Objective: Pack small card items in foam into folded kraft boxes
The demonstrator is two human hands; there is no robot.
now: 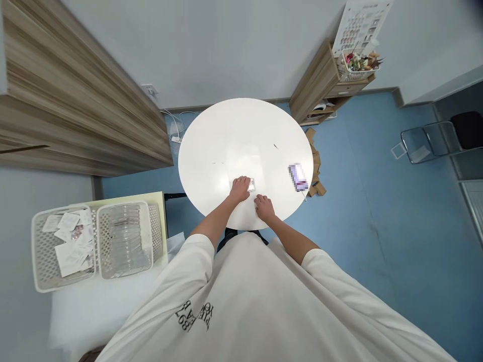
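On the round white table (241,136), near its front edge, lies a small clear, flat piece (251,185), perhaps a little case or packet; it is too small to make out further. My left hand (239,189) grips its left side, with the fingers along the upper edge and the thumb below. Just right of it and nearer to me, my right hand (264,207) rests on the tabletop with bent, slightly parted fingers and nothing visible in them. A blurred purple and white object (298,177) lies by the right edge of the table.
At the left stand two white baskets, one with paper cards (71,251), the other with stacked clear packaging (126,241). A wooden cabinet (324,75) with a flower basket (358,63) stands behind right. Cardboard pieces (317,163) lie beside the table; a chair (433,141) stands far right.
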